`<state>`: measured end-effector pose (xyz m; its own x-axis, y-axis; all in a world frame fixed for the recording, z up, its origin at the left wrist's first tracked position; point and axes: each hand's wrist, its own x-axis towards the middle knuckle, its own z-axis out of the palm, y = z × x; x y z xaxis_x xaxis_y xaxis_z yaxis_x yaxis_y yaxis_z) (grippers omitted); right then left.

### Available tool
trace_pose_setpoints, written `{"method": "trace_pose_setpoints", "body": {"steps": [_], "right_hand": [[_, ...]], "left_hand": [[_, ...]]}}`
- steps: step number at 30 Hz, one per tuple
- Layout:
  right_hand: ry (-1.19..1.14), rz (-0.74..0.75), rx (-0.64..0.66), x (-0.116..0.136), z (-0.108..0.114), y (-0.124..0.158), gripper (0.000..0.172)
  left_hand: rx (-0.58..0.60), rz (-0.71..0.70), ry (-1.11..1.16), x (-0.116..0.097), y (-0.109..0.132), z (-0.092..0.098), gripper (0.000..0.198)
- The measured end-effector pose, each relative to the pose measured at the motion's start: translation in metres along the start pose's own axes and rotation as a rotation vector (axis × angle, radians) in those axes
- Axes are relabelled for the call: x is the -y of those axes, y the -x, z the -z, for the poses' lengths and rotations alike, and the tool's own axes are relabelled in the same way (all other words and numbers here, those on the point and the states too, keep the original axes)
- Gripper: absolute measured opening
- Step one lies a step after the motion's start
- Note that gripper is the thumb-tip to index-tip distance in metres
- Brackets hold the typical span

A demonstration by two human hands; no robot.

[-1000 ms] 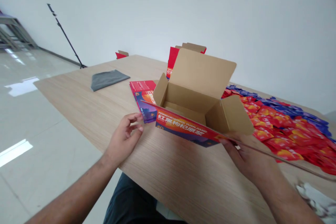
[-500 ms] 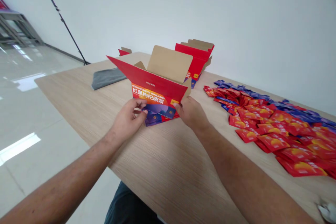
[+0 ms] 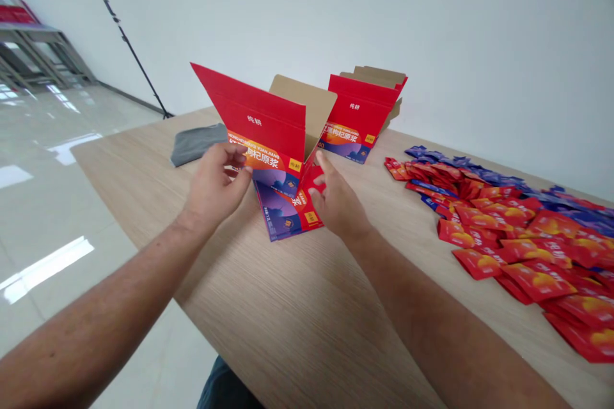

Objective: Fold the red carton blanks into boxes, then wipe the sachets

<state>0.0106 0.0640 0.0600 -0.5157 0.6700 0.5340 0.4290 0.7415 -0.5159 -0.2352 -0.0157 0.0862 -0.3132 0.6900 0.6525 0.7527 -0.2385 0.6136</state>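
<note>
We hold the carton (image 3: 281, 147) ahead of us, between our left hand (image 3: 218, 182) and our right hand (image 3: 338, 195). Its lower edge lies over the stack of flat cartons (image 3: 288, 220); we cannot tell whether it bears on them.

Change of state: our right hand, which pinched the right side of the carton half a second ago, has now let go or nearly so. Its fingers are spread, with the index finger extended just beside the carton's right side; contact cannot be confirmed. Our left hand pinches the left end of the printed front panel (image 3: 273, 176) between thumb and fingers. In our judgement, the left hand now does most of the steadying, leaving the right hand free for handling.

Orientation: the front panel faces us with its lettering upright, and the mouth is uppermost. The red flap (image 3: 268, 105) has risen further and stands tall above the panel; the brown rear flap (image 3: 311, 99) stands behind it. The long axis runs sideways from our left hand toward our right hand, slanting lower in view at the right end. A second carton (image 3: 350, 134) stands beyond our right hand on the desk (image 3: 268, 307).
</note>
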Motion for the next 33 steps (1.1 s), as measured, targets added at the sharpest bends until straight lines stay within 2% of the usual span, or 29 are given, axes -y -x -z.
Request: {"method": "trace_pose_setpoints", "body": {"steps": [3,5,7,9,11,13,17,22,29,33], "right_hand": [[0.009,-0.087,0.005,-0.013,0.011,0.04,0.072],[0.025,-0.135,0.011,-0.026,0.018,0.064,0.072],[0.036,-0.195,0.017,-0.039,0.025,0.085,0.071],[0.051,-0.251,0.011,-0.051,0.029,0.101,0.07],[0.064,-0.286,-0.007,-0.06,0.032,0.111,0.067],[0.071,-0.301,-0.031,-0.067,0.033,0.117,0.065],[0.06,-0.31,-0.078,-0.076,0.034,0.119,0.064],[0.038,-0.312,-0.089,-0.081,0.033,0.117,0.066],[-0.006,-0.318,-0.092,-0.085,0.033,0.116,0.067],[-0.027,-0.358,-0.073,-0.085,0.033,0.115,0.067]], "left_hand": [[-0.08,-0.193,-0.128,-0.02,-0.012,0.017,0.037],[-0.058,-0.322,-0.152,-0.043,-0.018,0.022,0.037],[0.069,-0.434,-0.143,-0.069,-0.021,0.018,0.034],[0.254,-0.495,-0.173,-0.092,-0.023,0.006,0.034],[0.388,-0.474,-0.241,-0.107,-0.024,-0.011,0.038],[0.418,-0.404,-0.335,-0.113,-0.026,-0.029,0.044],[0.37,-0.286,-0.569,-0.11,-0.032,-0.056,0.06],[0.411,-0.135,-0.83,-0.102,-0.037,-0.068,0.066],[0.409,0.025,-0.898,-0.081,-0.048,-0.07,0.035],[0.396,0.05,-0.914,-0.06,-0.072,-0.08,0.029]]}}
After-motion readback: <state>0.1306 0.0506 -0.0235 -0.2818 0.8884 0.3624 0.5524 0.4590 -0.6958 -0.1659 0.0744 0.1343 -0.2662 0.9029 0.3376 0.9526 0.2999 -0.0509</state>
